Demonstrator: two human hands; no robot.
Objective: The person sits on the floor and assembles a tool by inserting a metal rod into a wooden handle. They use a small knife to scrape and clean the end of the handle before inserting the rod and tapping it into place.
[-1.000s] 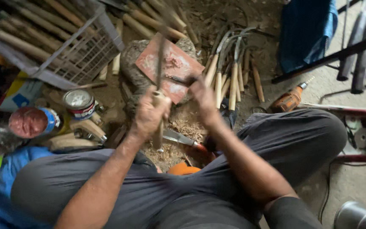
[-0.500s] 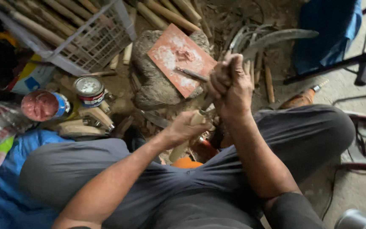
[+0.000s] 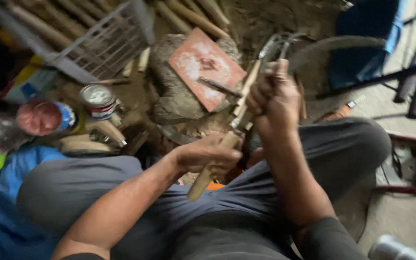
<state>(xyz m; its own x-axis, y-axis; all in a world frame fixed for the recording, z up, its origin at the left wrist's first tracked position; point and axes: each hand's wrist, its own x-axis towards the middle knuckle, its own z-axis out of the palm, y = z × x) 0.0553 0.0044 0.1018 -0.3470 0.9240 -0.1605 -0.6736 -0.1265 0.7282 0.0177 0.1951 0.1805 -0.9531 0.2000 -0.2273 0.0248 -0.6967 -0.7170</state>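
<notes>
The left hand (image 3: pixel 208 156) is closed around a pale wooden handle (image 3: pixel 213 166), gripping it near its upper part while the butt end slants down toward the lap. Half a second ago this hand sat a little higher and closer to the other; now it lies lower, just above the grey trousers (image 3: pixel 343 154). The right hand (image 3: pixel 273 98) is clenched in a fist around the curved sickle blade (image 3: pixel 333 48), which arcs out to the right above the knuckles; the blade's sweep looks much the same as before, though motion blur hides its edge. Both hands stand apart along the tool, right above left. Behind them an orange tile (image 3: pixel 205 67) lies on a rough stone block (image 3: pixel 174 101), with a thin dark rod (image 3: pixel 220 86) across it. Two tins (image 3: pixel 97 98) stand to the left, beside a wire basket (image 3: pixel 104 45).
</notes>
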